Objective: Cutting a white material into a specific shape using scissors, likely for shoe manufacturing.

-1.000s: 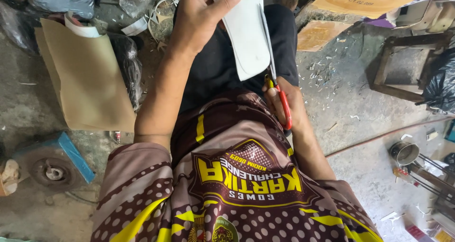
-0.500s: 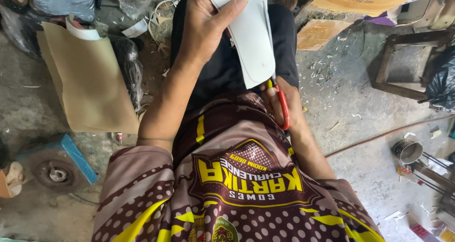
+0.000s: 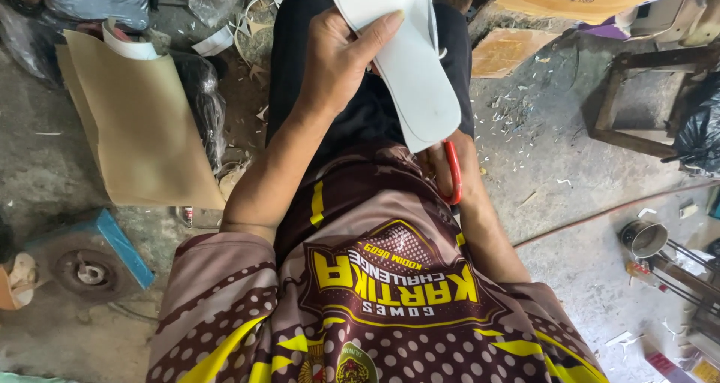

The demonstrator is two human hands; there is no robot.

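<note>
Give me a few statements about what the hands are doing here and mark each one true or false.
1. The left hand grips a white sole-shaped sheet. True.
2. The right hand holds red-handled scissors. True.
3. The white sheet lies flat on the floor. False: it is held up over the lap.
4. The tan cardboard sheet rests in the left hand. False: it lies on the ground beside the person's left arm.

Flat white sole-shaped sheet [image 3: 405, 61]: top cut off by upper frame edge. Right hand [image 3: 442, 166], centre frame, mostly hidden beneath it; red-handled scissors [image 3: 453, 172] show only one loop, blades concealed. Grip unclear.
</note>
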